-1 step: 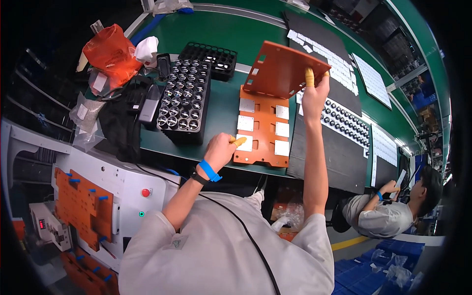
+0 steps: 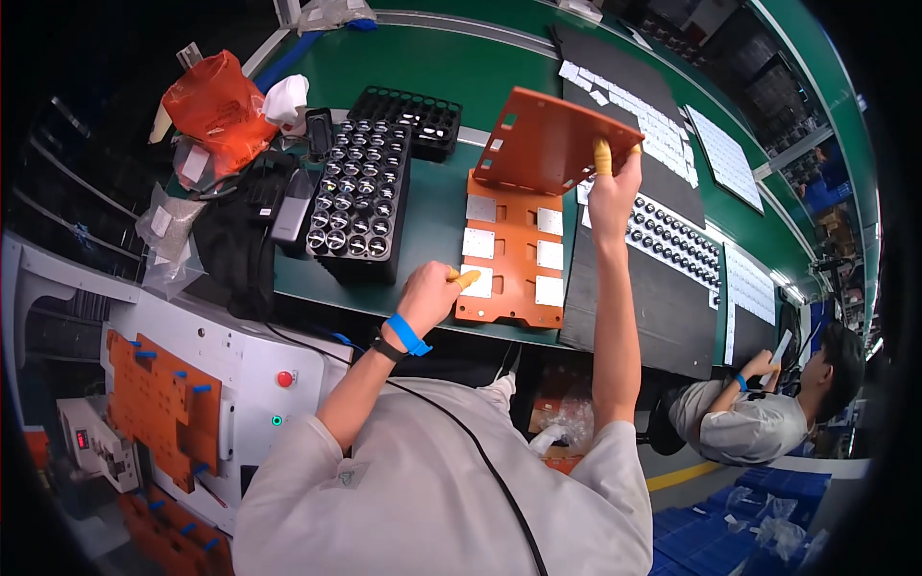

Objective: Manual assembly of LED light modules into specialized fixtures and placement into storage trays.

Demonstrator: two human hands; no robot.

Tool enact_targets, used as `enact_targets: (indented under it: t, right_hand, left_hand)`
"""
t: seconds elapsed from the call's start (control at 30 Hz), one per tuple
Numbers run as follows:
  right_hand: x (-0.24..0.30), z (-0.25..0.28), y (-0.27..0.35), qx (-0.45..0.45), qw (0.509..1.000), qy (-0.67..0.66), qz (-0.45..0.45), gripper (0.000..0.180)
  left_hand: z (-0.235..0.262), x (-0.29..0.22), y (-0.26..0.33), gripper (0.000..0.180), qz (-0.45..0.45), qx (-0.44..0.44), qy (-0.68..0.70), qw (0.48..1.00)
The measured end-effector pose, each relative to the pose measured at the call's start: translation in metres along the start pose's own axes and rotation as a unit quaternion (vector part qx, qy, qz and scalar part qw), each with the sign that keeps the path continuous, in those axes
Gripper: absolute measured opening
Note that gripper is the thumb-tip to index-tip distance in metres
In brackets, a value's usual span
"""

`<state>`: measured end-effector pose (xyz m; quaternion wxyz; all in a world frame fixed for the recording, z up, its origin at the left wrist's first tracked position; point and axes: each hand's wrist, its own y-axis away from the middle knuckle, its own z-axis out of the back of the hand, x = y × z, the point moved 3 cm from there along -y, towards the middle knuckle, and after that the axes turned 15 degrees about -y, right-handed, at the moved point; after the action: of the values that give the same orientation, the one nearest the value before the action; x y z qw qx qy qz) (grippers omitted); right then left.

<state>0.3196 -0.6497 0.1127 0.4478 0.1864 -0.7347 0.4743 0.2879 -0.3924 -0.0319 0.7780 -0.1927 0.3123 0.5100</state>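
My right hand (image 2: pixel 615 197) grips the right edge of a raised orange panel (image 2: pixel 538 144), its yellow-covered thumb on the panel's face. The panel stands tilted over the far end of a flat orange fixture plate (image 2: pixel 516 259). Several white square pieces sit in two columns on that plate. My left hand (image 2: pixel 429 293) is at the plate's near left side. Its fingers are curled and its yellow-covered tips meet at the nearest left white square (image 2: pixel 477 285). Whether anything small is between them is hidden.
Left of the fixture stands a black tray (image 2: pixel 355 264) of shiny round parts, with another black tray (image 2: pixel 432 144) behind. A black mat (image 2: pixel 624 307) and strips of round parts lie right. An orange bag (image 2: pixel 216 110) is far left. A co-worker (image 2: pixel 759 413) sits at right.
The raised orange panel has tipped down very slightly, together with my right hand. My left hand stays at the same white square.
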Motion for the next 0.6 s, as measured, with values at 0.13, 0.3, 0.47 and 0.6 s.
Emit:
enact_targets:
  t: [0.13,0.3,0.47,0.6]
  right_hand:
    - [0.004,0.013,0.010,0.044,0.999,0.006,-0.009,0.024]
    - [0.001,0.016,0.014,0.051,0.999,-0.002,0.001,0.024]
    - [-0.003,0.013,0.010,0.038,0.999,-0.006,0.011,0.023]
    - [-0.002,0.013,0.013,0.020,1.000,-0.023,-0.008,0.023]
  left_hand:
    - [0.006,-0.001,-0.008,0.041,-0.012,0.063,-0.005,0.998]
    - [-0.002,0.010,-0.011,0.042,0.010,0.100,0.041,0.994]
    - [-0.007,0.011,-0.010,0.038,0.031,0.086,0.063,0.994]
    - [-0.005,0.006,-0.008,0.037,0.067,0.117,0.087,0.987]
